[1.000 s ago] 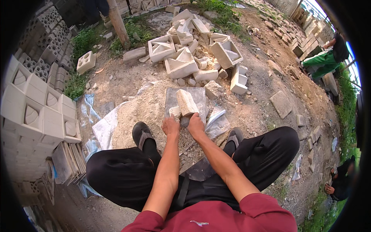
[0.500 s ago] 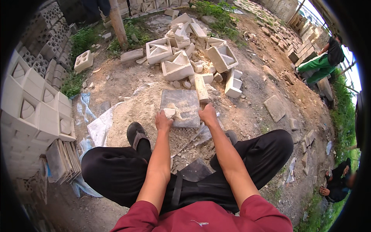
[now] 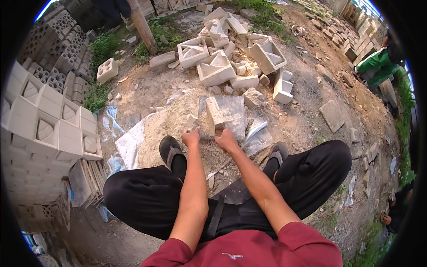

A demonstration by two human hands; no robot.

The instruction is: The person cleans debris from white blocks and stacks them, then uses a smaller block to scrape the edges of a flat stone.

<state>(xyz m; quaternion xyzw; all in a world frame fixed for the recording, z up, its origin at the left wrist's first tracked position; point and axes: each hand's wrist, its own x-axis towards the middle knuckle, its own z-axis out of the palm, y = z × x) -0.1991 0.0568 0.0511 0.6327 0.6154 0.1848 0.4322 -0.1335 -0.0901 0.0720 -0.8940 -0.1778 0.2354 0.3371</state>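
My right hand is closed round the near end of a long pale block-headed mallet, its head over the dark square plate. At the plate's left edge, my left hand is closed on a small pale block piece, which stands up above the fingers. Pale powder is smeared over the plate's middle. A heap of sandy powder lies beside it on the left. My fingertips are partly hidden from above.
Broken hollow blocks are piled beyond the plate. Stacked patterned blocks and thin leaning boards stand at left. Clear plastic lies by my right foot. A wooden post rises at the back. Another person in green trousers is far right.
The mallet has swung left from the plate's right edge to over its middle. My left hand has moved off the plate to its left edge with the block piece. The view has shifted slightly.
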